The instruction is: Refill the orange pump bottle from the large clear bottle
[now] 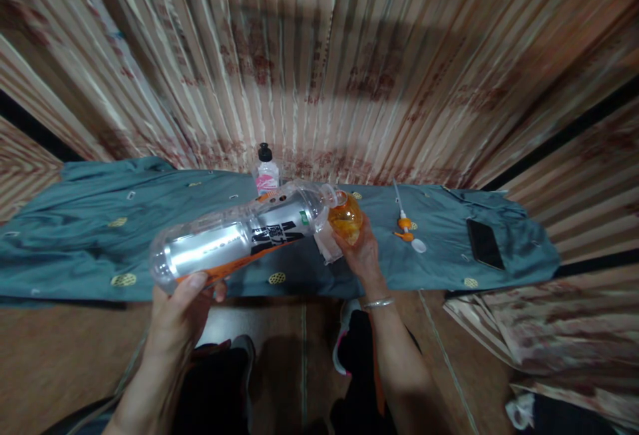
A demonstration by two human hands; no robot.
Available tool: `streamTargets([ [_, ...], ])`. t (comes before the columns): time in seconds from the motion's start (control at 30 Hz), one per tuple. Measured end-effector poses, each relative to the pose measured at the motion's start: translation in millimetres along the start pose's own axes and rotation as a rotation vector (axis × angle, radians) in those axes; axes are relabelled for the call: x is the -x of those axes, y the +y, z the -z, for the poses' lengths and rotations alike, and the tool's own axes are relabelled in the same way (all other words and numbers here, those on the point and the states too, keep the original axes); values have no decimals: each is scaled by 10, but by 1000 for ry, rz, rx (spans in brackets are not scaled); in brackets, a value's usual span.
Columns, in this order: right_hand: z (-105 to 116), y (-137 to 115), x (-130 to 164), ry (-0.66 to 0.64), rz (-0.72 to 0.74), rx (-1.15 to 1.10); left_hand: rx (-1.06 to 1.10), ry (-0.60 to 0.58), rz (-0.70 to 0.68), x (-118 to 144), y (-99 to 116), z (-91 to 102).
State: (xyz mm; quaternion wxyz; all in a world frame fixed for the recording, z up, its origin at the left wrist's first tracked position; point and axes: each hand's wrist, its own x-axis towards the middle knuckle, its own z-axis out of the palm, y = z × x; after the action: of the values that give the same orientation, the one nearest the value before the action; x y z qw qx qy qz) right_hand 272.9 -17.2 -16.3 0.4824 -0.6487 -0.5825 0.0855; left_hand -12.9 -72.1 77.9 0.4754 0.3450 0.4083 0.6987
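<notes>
The person stands at a low table draped in a teal cloth [80, 222], both hands raised over its near edge. The left hand [174, 315] is wrapped around the base of a large clear plastic bottle [234, 239], thumb over the top of the bottom end, and holds it tipped almost flat, its mouth pointing right. The bottle carries a black, white and orange label. The right hand [362, 252], a silver bangle [378, 302] at its wrist, is closed around a small orange bottle [345, 217], held up so that the big bottle's mouth sits right at its opening; whether the two actually touch I cannot tell. Behind them on the cloth stands a small pump bottle [266, 172] with a black top and pink label. To the right lies an orange and white sprayer head [407, 229] with its long tube, and farther right a dark phone [485, 243], face up, well apart from the hands.
</notes>
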Motion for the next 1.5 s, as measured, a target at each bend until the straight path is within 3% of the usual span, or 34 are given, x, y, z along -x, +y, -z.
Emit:
streamTargets([
  [0.23,15,-23,2,-4,-6,2,-11,-37,17,-16,-37,74],
  [0.47,17,-31,-4,-20,-34,-40,-17,35,2,12,17,-27],
  [1.5,44,-58,-18,-27,-22,-43,-27,4,-11,11,19,-53],
])
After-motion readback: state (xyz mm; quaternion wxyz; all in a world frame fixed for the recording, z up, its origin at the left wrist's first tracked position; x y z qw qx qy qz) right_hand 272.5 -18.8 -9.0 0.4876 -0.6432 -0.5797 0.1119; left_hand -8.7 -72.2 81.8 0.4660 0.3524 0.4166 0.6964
